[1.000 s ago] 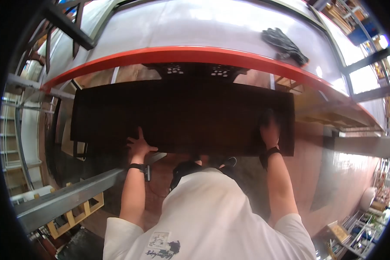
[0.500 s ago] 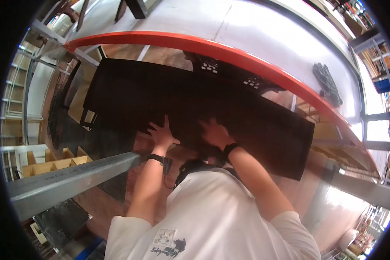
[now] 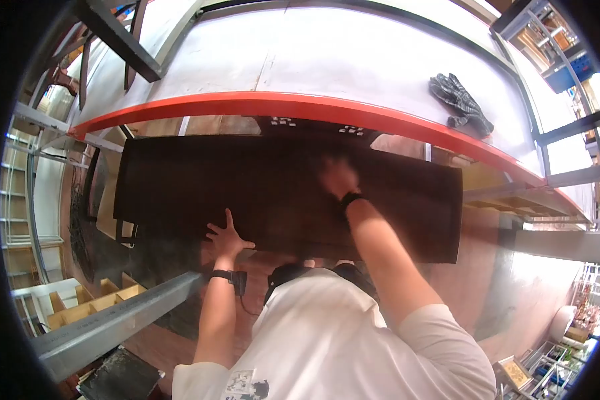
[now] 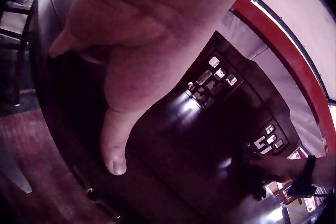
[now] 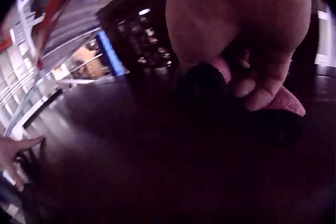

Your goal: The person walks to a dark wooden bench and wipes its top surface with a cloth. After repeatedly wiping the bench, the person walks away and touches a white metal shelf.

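A long dark board (image 3: pixel 180 173) lies across the head view, with a cut-out lattice part (image 4: pixel 215 79) along its far side in the left wrist view. My left hand (image 3: pixel 227 241) rests spread on the board's near edge, left of the middle. Farther in, right of the middle, my right hand (image 3: pixel 340 177) is blurred over the surface. The right wrist view shows this hand (image 5: pixel 236 19) with fingers curled onto a soft-looking pink and black piece (image 5: pixel 286 103) against the board; its exact shape is unclear in the dark.
Beyond the board runs a red edge (image 3: pixel 267 103) of a pale surface (image 3: pixel 327 53), where a dark glove (image 3: pixel 461 105) lies. A grey metal beam (image 3: pixel 120 320) and a wooden compartment frame (image 3: pixel 93 305) are at lower left. Shelving (image 3: pixel 20 193) stands far left.
My right hand went from the board's right end to near its middle, then away from my body toward the far side. My left hand stays spread at the near edge. The head view has swung.
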Demonstrator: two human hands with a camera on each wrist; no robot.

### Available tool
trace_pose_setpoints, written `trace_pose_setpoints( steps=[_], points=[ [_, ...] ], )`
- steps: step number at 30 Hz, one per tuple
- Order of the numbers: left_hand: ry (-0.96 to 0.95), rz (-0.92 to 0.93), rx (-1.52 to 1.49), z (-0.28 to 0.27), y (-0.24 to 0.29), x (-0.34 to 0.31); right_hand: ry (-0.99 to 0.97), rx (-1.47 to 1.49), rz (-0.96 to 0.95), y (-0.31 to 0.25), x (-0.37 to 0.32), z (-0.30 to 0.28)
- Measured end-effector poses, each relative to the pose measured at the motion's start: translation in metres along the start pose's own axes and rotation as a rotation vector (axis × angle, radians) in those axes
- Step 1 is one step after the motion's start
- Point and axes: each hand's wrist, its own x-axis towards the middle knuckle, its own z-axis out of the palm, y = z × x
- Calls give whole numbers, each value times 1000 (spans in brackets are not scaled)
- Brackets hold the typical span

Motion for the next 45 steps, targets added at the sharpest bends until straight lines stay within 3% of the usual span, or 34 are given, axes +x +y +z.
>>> trace_pose_setpoints(
  steps=[1, 6, 7, 14, 17, 20, 22, 23, 26, 32, 34, 37, 40, 45],
  points=[
    [-32, -18, -11, -2, 1, 0, 15, 27, 141, 15, -6, -28],
    [-2, -23, 49, 9, -2, 4, 184, 133, 455, 164, -17, -70],
    [8, -16, 45, 13, -4, 8, 214, 117, 462, 218, -12, -56],
    [16, 6, 16, 18, -7, 13, 319, 101, 880, 327, -128, -61],
    [14, 7, 33, 13, -7, 10, 319, 13, 841, 356, -153, -39],
    [-80, -58, -23, -12, 6, -6, 289, 9, 894, 342, -141, -41],
    [-36, -58, -8, -4, 0, -4, 44, -342, 698, 352, -107, -27],
    [4, -16, 13, 0, -2, -2, 186, -113, 706, 322, -97, -34],
    [37, -10, 4, 0, -2, -2, 229, -35, 535, 231, -51, -38],
    [27, -22, -18, -2, -2, -5, -10, -219, 39, 37, -2, -5],
    [11, -40, -24, -2, -2, -3, -27, -213, -176, -24, -8, 16],
    [-5, -52, -10, 2, -4, 1, -251, -290, -374, -115, -35, 28],
    [4, -46, 37, 7, -5, 3, -381, -330, -561, -174, -60, 58],
    [91, 24, 115, 17, -11, 8, -383, -303, -617, -205, -58, 80]
  ],
)
